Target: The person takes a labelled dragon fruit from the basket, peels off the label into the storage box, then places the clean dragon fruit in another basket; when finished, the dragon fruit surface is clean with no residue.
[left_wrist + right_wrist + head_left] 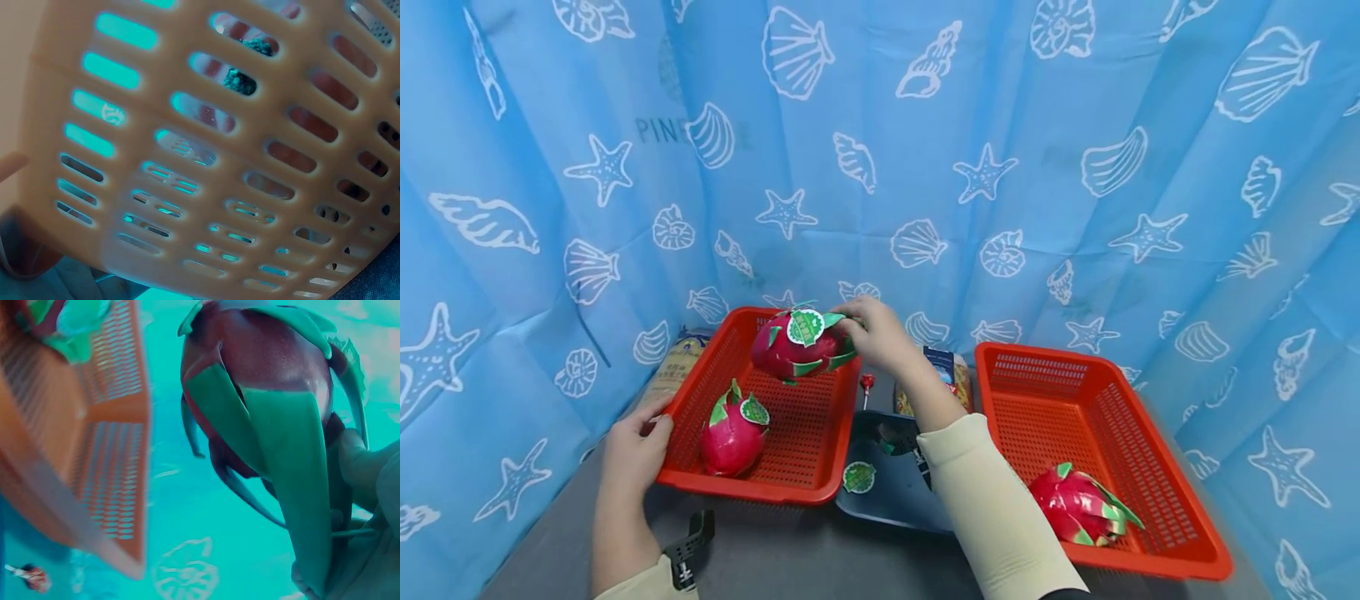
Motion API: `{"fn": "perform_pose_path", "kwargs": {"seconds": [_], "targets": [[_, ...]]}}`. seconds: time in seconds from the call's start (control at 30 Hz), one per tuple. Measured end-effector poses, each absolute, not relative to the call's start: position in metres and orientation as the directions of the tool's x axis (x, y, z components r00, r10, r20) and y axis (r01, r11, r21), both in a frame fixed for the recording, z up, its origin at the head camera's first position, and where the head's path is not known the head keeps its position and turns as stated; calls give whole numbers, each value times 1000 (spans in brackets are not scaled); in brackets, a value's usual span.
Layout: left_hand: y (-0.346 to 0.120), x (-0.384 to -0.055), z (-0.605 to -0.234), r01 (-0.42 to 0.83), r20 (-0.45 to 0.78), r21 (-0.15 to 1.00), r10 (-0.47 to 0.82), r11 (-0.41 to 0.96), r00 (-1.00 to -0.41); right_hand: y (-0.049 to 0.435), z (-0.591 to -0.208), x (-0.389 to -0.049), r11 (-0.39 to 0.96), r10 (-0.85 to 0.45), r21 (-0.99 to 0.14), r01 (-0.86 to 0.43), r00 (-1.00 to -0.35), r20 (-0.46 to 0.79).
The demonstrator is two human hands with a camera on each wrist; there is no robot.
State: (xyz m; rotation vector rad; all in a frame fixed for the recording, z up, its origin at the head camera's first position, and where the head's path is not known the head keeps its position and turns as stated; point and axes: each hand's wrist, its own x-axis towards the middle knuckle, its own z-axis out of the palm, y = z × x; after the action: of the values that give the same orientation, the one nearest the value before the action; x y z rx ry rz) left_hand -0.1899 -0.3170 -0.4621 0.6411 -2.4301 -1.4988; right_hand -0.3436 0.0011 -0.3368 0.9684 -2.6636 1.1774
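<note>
My right hand (882, 337) pinches a pink dragon fruit (772, 357) by its green leaf tips, holding it over the left red basket (760, 492). A round green sticker (806, 327) shows on the fruit. In the right wrist view, thumb and fingers (356, 465) close round the long leaves, and the fruit (269, 353) hangs beyond them. Another dragon fruit (730, 443), also stickered, lies at the left inside that basket. My left hand (636, 442) grips the basket's left rim; the slotted basket wall (150, 119) fills the left wrist view.
At the right stands a second red basket (1150, 565) with a dragon fruit (1078, 504) in it. Between the baskets sits a dark tray (887, 500) with a green sticker (859, 477) at its left end. Behind it are a lollipop (867, 382) and a printed packet (958, 379).
</note>
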Motion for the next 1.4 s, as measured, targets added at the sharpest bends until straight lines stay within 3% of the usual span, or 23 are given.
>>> {"fn": "perform_pose_path", "kwargs": {"seconds": [0.3,0.63,1.0,1.2,1.4], "targets": [[-316,-191,-463,-259,-52,884,-470,388,-881,49,-317,-278,424,-360,-728,-538,-838,409],[-320,-189,-466,-247,-21,872,-471,422,-882,88,-334,-197,314,-243,-791,-526,-849,468],[-325,-190,-464,-263,-24,874,-506,408,-862,109,-380,-129,302,-132,-910,-284,-958,255],[-319,-189,-464,-278,-48,878,-507,389,-861,126,-431,-99,324,-97,-908,-264,-965,246],[-313,-188,-462,-291,-67,879,-506,378,-860,143,-474,-89,345,-142,-923,-171,-981,129]]}}
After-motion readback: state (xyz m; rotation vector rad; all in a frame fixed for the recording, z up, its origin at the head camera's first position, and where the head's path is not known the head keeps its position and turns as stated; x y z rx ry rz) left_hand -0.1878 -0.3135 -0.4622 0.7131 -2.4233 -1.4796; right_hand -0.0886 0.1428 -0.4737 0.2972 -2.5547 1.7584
